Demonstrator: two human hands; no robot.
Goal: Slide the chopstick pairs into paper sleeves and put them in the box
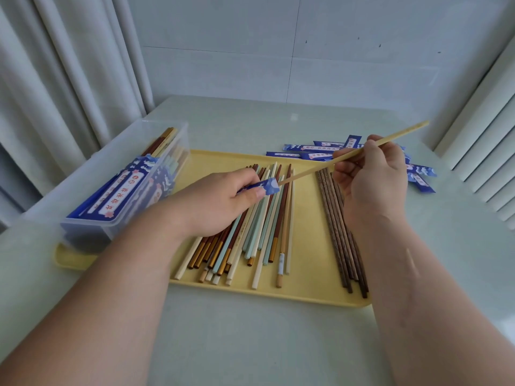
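Pale curtains (55, 79) hang at the left, and a light green bench (250, 344) fills the corner of the room. Over it the left hand (220, 201) pinches a blue paper sleeve (269, 187) between thumb and fingers, with the open end facing right. The right hand (373, 179) grips a pale chopstick (404, 131) partway along, fingers curled round it. I cannot tell whether it is one stick or a pair held tight together. Its thin tip meets the mouth of the sleeve, and its thick end points up and away to the right. Beneath both hands lies a yellow tray (250, 293). On it are a heap of loose chopsticks (264, 224) in cream, mint, brown and gold, and a separate bundle of dark wooden chopsticks (340, 232) to the right. A clear plastic box (92, 229) sits at the tray's left end, holding sleeved pairs (122, 188). Empty sleeves (312, 148) lie scattered on the bench beyond the tray.
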